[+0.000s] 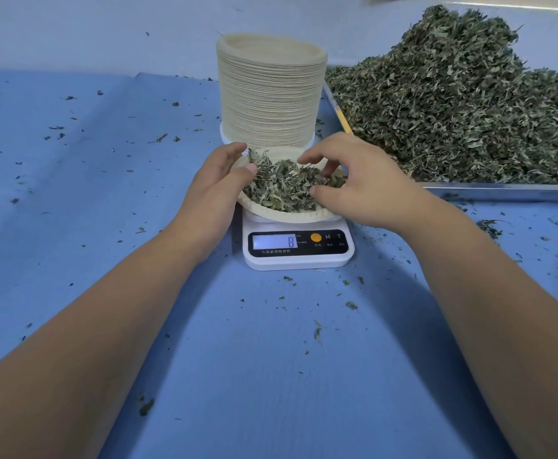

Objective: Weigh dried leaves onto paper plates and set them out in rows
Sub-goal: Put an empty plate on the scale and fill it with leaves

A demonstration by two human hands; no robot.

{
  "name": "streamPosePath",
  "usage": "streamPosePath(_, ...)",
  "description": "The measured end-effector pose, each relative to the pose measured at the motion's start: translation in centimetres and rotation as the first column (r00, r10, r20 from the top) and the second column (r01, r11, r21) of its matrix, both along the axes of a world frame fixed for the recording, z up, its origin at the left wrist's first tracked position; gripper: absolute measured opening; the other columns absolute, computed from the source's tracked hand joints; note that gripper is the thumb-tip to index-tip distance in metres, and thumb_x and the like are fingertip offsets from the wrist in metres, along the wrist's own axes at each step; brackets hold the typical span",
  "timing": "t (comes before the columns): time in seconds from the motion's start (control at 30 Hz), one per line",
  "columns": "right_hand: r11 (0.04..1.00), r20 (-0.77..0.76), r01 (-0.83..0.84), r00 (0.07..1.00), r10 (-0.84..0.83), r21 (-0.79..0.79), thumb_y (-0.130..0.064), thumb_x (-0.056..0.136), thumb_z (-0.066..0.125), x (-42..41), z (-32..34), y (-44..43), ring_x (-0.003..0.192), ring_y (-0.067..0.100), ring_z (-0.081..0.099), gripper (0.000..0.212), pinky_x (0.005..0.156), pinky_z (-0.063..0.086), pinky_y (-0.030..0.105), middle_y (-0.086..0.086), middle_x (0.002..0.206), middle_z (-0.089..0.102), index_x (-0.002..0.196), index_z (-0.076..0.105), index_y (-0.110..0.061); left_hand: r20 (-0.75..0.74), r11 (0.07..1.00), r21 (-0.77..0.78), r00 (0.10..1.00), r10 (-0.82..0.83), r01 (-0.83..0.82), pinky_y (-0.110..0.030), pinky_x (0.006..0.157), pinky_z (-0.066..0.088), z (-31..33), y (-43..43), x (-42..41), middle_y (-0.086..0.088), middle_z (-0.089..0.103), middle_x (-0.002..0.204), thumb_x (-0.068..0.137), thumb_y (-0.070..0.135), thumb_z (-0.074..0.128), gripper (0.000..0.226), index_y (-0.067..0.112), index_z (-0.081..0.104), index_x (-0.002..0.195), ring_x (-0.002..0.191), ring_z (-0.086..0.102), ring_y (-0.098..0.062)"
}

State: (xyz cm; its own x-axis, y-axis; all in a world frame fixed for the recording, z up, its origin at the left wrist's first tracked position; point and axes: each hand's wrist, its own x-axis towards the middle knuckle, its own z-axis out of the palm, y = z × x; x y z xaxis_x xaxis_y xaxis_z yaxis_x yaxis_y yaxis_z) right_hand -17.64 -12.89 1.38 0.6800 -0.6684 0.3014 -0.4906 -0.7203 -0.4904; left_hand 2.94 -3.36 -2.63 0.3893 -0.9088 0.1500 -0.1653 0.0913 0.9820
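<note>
A paper plate [264, 210] heaped with dried leaves [284, 187] sits on a small white digital scale [299, 248] whose display reads 8. My left hand [218, 183] holds the plate's left rim, thumb on the inner edge and fingers behind it. My right hand [360, 183] hovers over the plate's right side, its fingers and thumb curled down round a tuft of the leaves and hiding the right rim. Just behind the scale stands a tall stack of paper plates [271, 94].
A metal tray [503, 190] at the right holds a large heap of dried leaves [463, 104]. The blue table cover [105, 193] is strewn with small leaf crumbs. No filled plates are in view.
</note>
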Motion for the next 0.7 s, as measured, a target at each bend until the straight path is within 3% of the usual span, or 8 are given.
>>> streamPosePath(0.1,0.999,-0.002,0.039,0.999,-0.039,0.005,-0.019,0.087,0.072,0.1,-0.1,0.0,0.090,0.002,0.060,0.026,0.072,0.043,0.015,-0.011,0.103,0.065,0.109,0.070,-0.034,0.003,1.000,0.001,1.000,0.002,-0.002,-0.038,0.122,0.035,0.0,0.0,0.0,0.013,0.056,0.148,0.099,0.034,0.061,0.046,0.028,0.054,0.145,0.137,0.050,-0.004)
streamPosePath(0.23,0.998,0.034,0.068,0.997,-0.068,-0.005,-0.012,0.088,0.071,0.2,0.0,0.2,0.080,0.003,0.062,0.022,0.065,0.040,0.002,-0.009,0.081,0.070,0.096,0.075,-0.032,0.017,1.000,0.006,1.000,0.011,-0.011,-0.037,0.121,0.036,-0.1,-0.1,0.1,0.014,0.056,0.147,0.105,0.027,0.058,0.040,0.028,0.055,0.144,0.136,0.051,-0.002)
streamPosePath(0.37,0.996,0.085,0.075,0.994,-0.072,-0.038,-0.007,0.089,0.069,0.2,0.4,0.5,0.078,0.004,0.064,0.020,0.066,0.041,0.002,-0.016,0.080,0.069,0.090,0.076,-0.026,0.021,1.000,0.011,1.000,0.006,-0.007,-0.032,0.120,0.036,-0.1,-0.1,0.0,0.013,0.057,0.146,0.105,0.027,0.058,0.040,0.028,0.055,0.144,0.135,0.051,-0.002)
streamPosePath(0.5,0.995,0.162,0.096,0.983,-0.088,-0.042,-0.006,0.089,0.069,0.2,1.0,0.8,0.066,-0.010,0.058,0.015,0.066,0.039,0.001,-0.019,0.078,0.065,0.092,0.078,-0.018,0.033,1.000,0.016,0.999,0.004,-0.004,-0.025,0.116,0.035,0.0,0.0,0.1,0.015,0.057,0.146,0.105,0.028,0.058,0.040,0.029,0.055,0.145,0.135,0.050,0.001)
streamPosePath(0.57,0.997,0.171,0.073,0.983,-0.067,-0.028,-0.012,0.090,0.070,0.5,1.5,1.1,0.070,-0.008,0.059,0.014,0.068,0.040,0.004,-0.017,0.083,0.067,0.099,0.076,-0.021,0.039,1.000,0.017,0.999,0.005,-0.005,-0.026,0.114,0.036,0.0,0.0,0.2,0.017,0.057,0.144,0.104,0.031,0.059,0.040,0.031,0.055,0.144,0.133,0.051,0.003)
streamPosePath(0.63,0.999,0.105,0.040,0.994,-0.040,0.007,-0.030,0.093,0.069,1.1,1.9,1.3,0.080,-0.001,0.061,0.018,0.072,0.045,0.011,-0.017,0.099,0.068,0.111,0.071,-0.031,0.049,1.000,0.016,0.999,0.012,-0.012,-0.025,0.108,0.039,0.0,-0.1,0.2,0.023,0.059,0.139,0.099,0.040,0.058,0.044,0.034,0.057,0.142,0.125,0.053,0.011)
streamPosePath(0.7,0.999,0.001,0.013,1.000,-0.013,0.046,-0.048,0.093,0.064,2.1,2.1,1.3,0.081,-0.002,0.058,0.027,0.075,0.044,0.016,-0.020,0.108,0.065,0.119,0.066,-0.040,0.039,0.999,0.025,0.999,0.022,-0.023,-0.032,0.112,0.041,0.1,-0.1,0.1,0.022,0.060,0.137,0.087,0.051,0.053,0.049,0.041,0.060,0.135,0.126,0.054,0.006)
